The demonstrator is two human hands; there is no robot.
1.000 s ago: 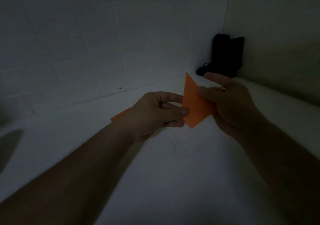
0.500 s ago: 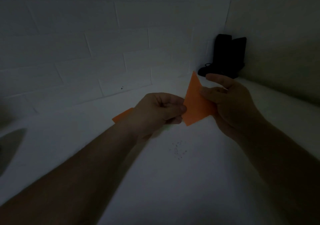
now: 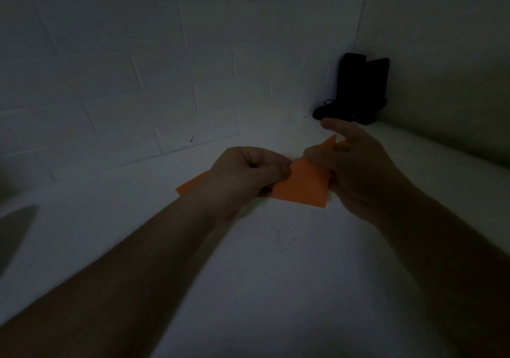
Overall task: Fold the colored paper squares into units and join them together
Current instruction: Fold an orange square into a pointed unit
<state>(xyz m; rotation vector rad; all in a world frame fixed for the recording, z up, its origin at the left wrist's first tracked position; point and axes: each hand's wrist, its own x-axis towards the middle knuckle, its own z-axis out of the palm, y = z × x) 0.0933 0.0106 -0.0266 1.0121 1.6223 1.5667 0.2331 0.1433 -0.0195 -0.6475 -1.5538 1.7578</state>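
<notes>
At far left, only bare white table (image 3: 82,219) under dim light, with a dark blurred shape at the edge, unidentifiable. Just right of that, an orange corner (image 3: 190,185) poking out from behind the left wrist; whether part of the same sheet or a second one, impossible to tell. Next, the left hand (image 3: 245,177), fingers closed together, thumb and forefinger pinching the left end of the orange paper (image 3: 302,185). Paper held just above the table, between both hands, long axis running left to right, low near edge ending in a sharp corner at lower right, a narrow tip rising toward the far right. Then the right hand (image 3: 356,164), fingers curled onto the paper's right part, forefinger lifted clear above it; grip on the tip partly hidden. Both hands equally near the sheet. Likely mid-fold on one unit, the joining not yet begun. Plenty of open table near and to the right; dark boots (image 3: 356,90) well apart in the far corner by the brick wall (image 3: 165,68).
</notes>
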